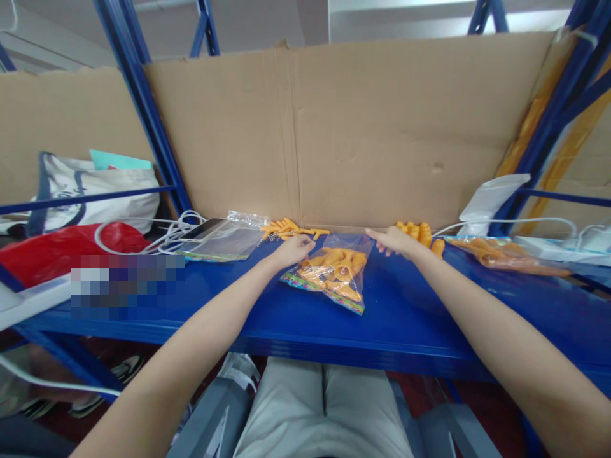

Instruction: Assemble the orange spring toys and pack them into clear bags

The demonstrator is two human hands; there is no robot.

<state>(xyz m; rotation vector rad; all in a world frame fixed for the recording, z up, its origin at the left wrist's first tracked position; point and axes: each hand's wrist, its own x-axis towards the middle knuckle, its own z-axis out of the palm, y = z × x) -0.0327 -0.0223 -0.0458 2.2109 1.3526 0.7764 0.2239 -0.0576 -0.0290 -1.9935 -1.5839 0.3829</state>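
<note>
A clear zip bag (365,251) with a colourful printed strip along its near edge lies on the blue shelf, filled with orange plastic pieces (341,264). My left hand (292,250) is at the bag's far left side, its fingers drawn together; what is between them, if anything, is hidden. Just beyond those fingertips is a small orange T-shaped piece (319,231), beside a pile of thin orange pieces (286,226). My right hand (394,240) is by the bag's far right corner, fingers apart and forefinger stretched toward it. Thicker orange pieces (420,233) stand behind my right wrist.
Flat clear bags (224,245) and a dark flat device (203,230) lie to the left, near white cables (165,238). Another filled bag (506,254) is on the right, before a white stand (491,200). Cardboard (372,133) closes off the back; a red bag (71,248) is far left.
</note>
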